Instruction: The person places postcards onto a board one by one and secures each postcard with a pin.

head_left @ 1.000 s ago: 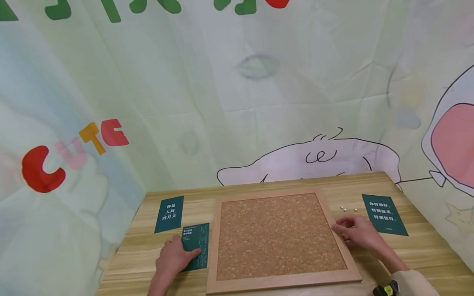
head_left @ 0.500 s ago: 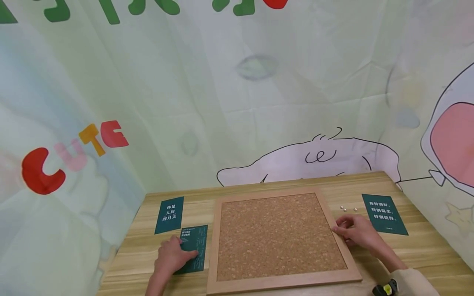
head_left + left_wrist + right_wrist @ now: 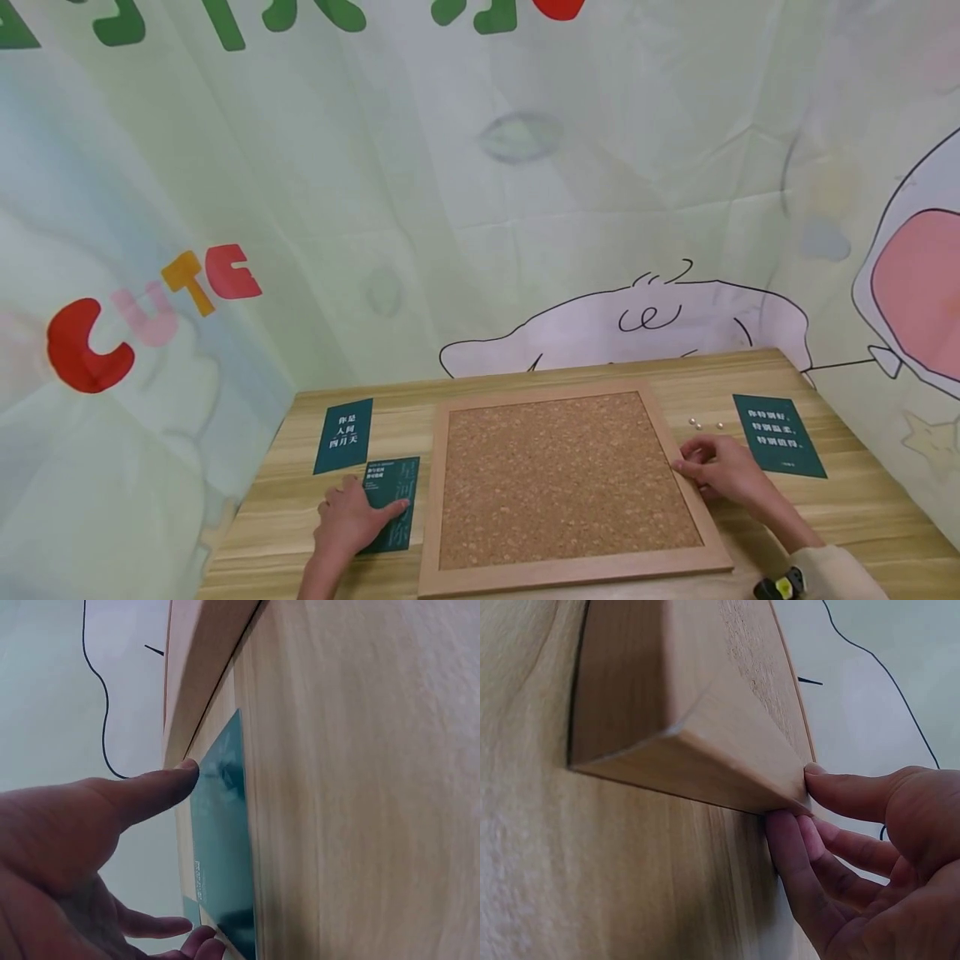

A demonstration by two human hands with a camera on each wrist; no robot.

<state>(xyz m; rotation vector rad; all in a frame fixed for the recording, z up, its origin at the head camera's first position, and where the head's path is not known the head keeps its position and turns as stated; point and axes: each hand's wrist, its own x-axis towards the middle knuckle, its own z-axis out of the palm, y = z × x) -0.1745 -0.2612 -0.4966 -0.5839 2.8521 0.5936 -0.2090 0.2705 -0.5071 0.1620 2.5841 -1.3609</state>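
My left hand [image 3: 347, 518] lies over a dark green card [image 3: 393, 482] printed with white text, left of a framed cork board [image 3: 558, 483]. Its thumb stretches across the card, while the other fingers reach the card's left edge. In the left wrist view, the thumb [image 3: 154, 791] is straight over the glossy card [image 3: 221, 840], fingertips near its far side. At the board's right side, my right hand [image 3: 726, 471] pinches the wooden frame. Seen from the right wrist, the thumb [image 3: 847, 791] sits on the frame's top face [image 3: 735, 739] and the fingers press its outer side.
Another green card [image 3: 343, 435] lies at the table's back left, and a third green card [image 3: 780, 435] on the right. Several small shiny pieces [image 3: 697, 424] lie between the board and that right card. A printed cloth backdrop [image 3: 487, 208] stands behind the wooden table [image 3: 262, 517].
The green card under my left hand has slid slightly left and toward me, and the left hand with it. My right hand stays on the frame.
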